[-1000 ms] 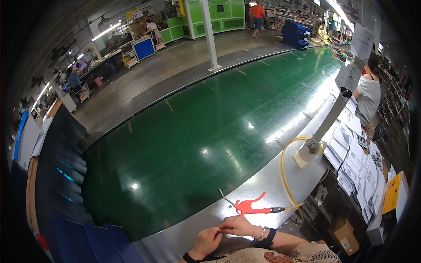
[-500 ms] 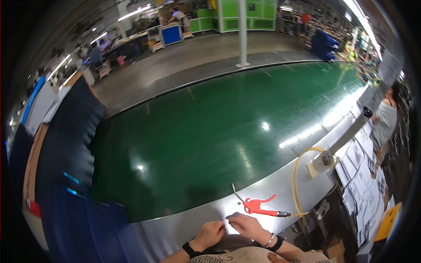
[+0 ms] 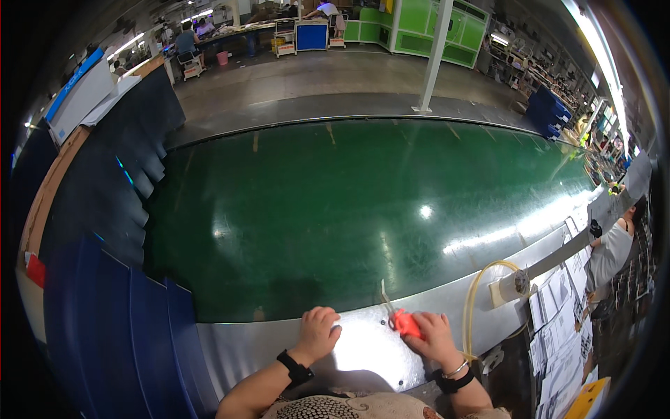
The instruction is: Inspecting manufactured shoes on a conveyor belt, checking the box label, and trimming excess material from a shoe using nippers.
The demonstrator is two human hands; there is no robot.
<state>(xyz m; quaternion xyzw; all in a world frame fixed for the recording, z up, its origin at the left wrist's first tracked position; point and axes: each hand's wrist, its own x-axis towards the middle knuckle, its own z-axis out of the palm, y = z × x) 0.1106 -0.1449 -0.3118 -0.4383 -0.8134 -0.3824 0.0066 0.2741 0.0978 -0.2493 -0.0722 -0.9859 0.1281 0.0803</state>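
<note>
My right hand (image 3: pixel 435 339) is wrapped round a red air blow gun (image 3: pixel 405 323). The gun lies at the metal edge of the conveyor, its thin bent nozzle pointing away from me over the green belt (image 3: pixel 335 202). My palm and fingers cover its handle and the hose joint. To the left, my left hand (image 3: pixel 319 336) rests above the bare metal edge (image 3: pixel 363 342), with its fingers curled in and the thumb close to them. Whatever those fingers may hold is hidden.
A yellow air hose (image 3: pixel 469 307) loops at the right, beside a post base (image 3: pixel 515 283). Printed sheets (image 3: pixel 558 307) hang further right, where a person in white (image 3: pixel 611 257) stands. Blue bins (image 3: pixel 105 328) and a dark strip curtain (image 3: pixel 105 174) bound the left side.
My hands, close together before, have parted. The right one moved right and took hold of the air blow gun; the left moved left and slightly away from me. The whole view has shifted.
</note>
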